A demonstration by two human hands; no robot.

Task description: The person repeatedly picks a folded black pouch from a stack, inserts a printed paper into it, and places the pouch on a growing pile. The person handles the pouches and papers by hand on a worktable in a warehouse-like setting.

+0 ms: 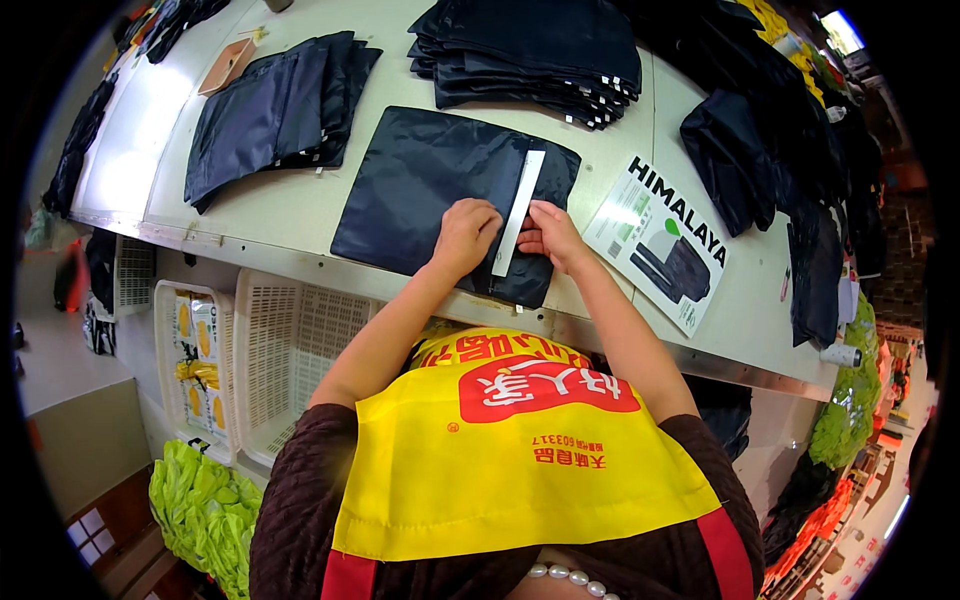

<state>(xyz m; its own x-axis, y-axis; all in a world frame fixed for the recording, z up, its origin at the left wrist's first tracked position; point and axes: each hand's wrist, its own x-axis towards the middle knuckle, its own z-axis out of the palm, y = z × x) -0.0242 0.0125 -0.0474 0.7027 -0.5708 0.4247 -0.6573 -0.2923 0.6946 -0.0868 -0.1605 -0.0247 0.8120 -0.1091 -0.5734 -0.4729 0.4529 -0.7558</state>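
Observation:
A folded dark navy piece of shiny fabric (415, 170) lies flat on the table in front of me. Across its right part runs a long white strip (525, 185), slightly slanted. My left hand (466, 236) rests on the fabric just left of the strip, its fingers curled and pressed together; what they pinch, if anything, is hidden. On the strip's other side, my right hand (552, 236) has its fingers bent in at the strip's right edge, thumb and fingertips closed against it. To the right of that hand lies a white printed sheet (655, 245) picturing a dark garment.
Stacks of folded navy fabric stand at the back left (275, 110) and back middle (525, 55). More dark fabric (735, 160) is heaped at the right. A small pinkish box (227, 67) sits far left. Below the table's edge are white plastic baskets (262, 350), one holding yellow-and-white packages.

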